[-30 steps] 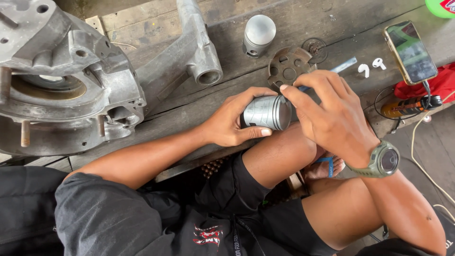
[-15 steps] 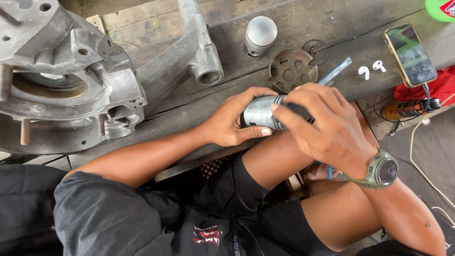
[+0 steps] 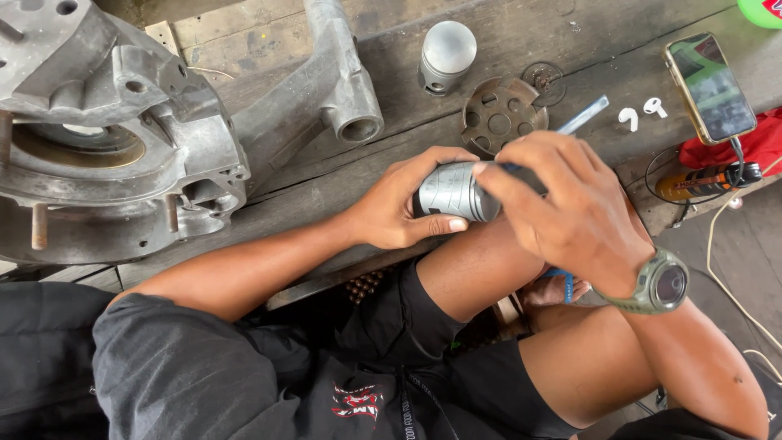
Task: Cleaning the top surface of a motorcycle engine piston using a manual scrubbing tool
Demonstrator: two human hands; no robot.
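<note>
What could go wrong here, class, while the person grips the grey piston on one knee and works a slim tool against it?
The piston rests on a bare knee, steadied only by the left hand; it might roll off. The slim metal tool in the right hand could slip toward the left fingers. The phone and earbuds lie near the plank's edge and could be knocked off.

1 head-worn camera looks steeply down, close, over lap and wooden bench [image 3: 407, 175].
</note>
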